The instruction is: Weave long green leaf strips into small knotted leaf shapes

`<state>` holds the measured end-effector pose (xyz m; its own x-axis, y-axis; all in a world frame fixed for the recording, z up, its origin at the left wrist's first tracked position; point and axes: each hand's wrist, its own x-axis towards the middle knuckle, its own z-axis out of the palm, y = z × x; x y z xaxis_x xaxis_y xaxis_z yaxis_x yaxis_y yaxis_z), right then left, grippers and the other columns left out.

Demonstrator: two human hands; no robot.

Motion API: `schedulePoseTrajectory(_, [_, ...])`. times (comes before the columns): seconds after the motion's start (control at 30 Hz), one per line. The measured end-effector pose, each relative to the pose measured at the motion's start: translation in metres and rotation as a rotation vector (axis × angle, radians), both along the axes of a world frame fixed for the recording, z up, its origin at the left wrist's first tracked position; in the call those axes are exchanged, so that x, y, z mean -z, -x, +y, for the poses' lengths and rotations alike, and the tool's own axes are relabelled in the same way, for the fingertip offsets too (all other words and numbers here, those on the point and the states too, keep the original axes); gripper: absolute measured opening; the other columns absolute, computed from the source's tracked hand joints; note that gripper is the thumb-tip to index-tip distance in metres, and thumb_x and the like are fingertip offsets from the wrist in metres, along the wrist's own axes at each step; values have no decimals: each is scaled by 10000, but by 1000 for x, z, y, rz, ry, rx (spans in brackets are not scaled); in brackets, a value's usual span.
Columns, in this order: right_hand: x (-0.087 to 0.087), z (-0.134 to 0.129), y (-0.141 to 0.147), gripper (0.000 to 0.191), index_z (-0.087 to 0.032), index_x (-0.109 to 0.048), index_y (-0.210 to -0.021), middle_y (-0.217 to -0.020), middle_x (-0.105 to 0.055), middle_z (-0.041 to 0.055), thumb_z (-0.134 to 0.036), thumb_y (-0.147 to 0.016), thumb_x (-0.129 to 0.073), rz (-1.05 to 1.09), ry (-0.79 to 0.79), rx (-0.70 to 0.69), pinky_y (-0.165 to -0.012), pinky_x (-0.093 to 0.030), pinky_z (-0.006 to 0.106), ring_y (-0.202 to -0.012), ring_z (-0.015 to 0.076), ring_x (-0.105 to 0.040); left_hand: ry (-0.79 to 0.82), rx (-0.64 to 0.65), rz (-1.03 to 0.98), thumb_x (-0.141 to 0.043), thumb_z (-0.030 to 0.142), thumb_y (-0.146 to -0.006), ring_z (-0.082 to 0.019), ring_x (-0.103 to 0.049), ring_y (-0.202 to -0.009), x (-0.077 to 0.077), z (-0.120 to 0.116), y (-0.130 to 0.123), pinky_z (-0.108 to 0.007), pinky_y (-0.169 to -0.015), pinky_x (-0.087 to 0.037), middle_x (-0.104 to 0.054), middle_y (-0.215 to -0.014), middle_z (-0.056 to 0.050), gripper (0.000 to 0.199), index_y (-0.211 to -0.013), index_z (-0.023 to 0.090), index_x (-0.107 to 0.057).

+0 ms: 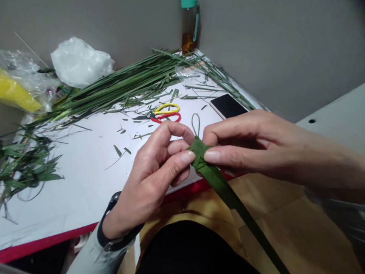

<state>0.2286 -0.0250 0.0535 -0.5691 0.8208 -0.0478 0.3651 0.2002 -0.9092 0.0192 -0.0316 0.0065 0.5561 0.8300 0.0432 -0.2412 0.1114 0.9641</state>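
Observation:
Between my two hands is a small woven leaf piece (199,149), green and folded, with a thin loop standing up from its top. A long flat leaf strip (236,204) trails from it down to the lower right. My left hand (162,164) pinches the left side of the weave between thumb and fingers. On the other side my right hand (243,144) grips it the same way, thumb on the front. Both hold it just above the table's front edge. Scissors (164,114) with one yellow and one red handle lie behind the hands.
On the white table (87,179) a bundle of long green leaves (117,85) stretches across the back. A phone (227,106) lies at right, near a teal-capped bottle (189,23). Plastic bags (80,63) sit at back left, woven leaf pieces (28,161) at the left edge.

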Motion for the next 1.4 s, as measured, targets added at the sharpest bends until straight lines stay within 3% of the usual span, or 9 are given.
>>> schedulePoseTrajectory(0.27, [2,-8,11,323,-187,-434,-576,-503,-385,-60,-182,-859,-590,-238,-310,143,-447,-226,256,-476,68,-306,-122,-134,52,-620,213,-998,-108,-376,-596,8,-3,-4,-243,-521,-283,-469,-743,35,98,-1053,294,-615])
schedulePoseTrajectory(0.6, [9,-4,5,286,-188,-495,-663,-560,-454,-68,-194,-941,-563,-248,-341,60,-507,-270,257,-509,63,-364,-151,-238,41,-719,245,-937,-131,-547,-752,11,-2,-13,-241,-660,-453,-613,-926,11,90,-1012,277,-679])
schedulePoseTrajectory(0.73, [12,-5,2,284,-190,-500,-721,-608,-470,-77,-189,-1004,-528,-198,-380,-12,-548,-306,244,-547,56,-411,-99,-287,49,-738,273,-924,-106,-447,-599,9,-1,-15,-233,-532,-360,-569,-764,28,57,-954,270,-690])
schedulePoseTrajectory(0.83, [13,-6,2,314,-191,-482,-694,-586,-436,-78,-186,-1004,-534,-170,-372,30,-557,-297,264,-535,62,-396,-29,-292,28,-736,310,-926,-92,-327,-528,8,0,-17,-237,-483,-270,-478,-654,39,63,-929,255,-705])
schedulePoseTrajectory(1.07, [13,-11,4,296,-189,-554,-702,-605,-495,-63,-198,-997,-525,-177,-398,98,-581,-296,281,-548,79,-393,17,-383,-31,-785,296,-885,-81,-355,-547,6,-4,-24,-213,-444,-245,-558,-731,19,107,-886,232,-699])
schedulePoseTrajectory(1.17, [15,-14,5,285,-186,-560,-696,-597,-491,-54,-181,-979,-530,-207,-423,93,-572,-290,280,-538,86,-378,14,-409,-37,-791,295,-881,-84,-397,-566,6,-6,-26,-204,-466,-290,-575,-749,19,127,-857,232,-683])
schedulePoseTrajectory(1.27, [21,-18,5,278,-186,-557,-699,-592,-482,-56,-178,-976,-531,-208,-419,113,-563,-295,267,-531,84,-375,29,-398,-39,-796,290,-875,-87,-433,-594,7,-5,-27,-201,-495,-331,-587,-753,14,133,-835,221,-690])
schedulePoseTrajectory(1.4, [29,-17,2,272,-188,-550,-714,-615,-494,-60,-191,-986,-537,-144,-347,157,-562,-311,250,-553,78,-408,83,-362,-43,-825,294,-841,-68,-368,-553,9,0,-27,-198,-457,-268,-565,-729,18,160,-810,206,-695])
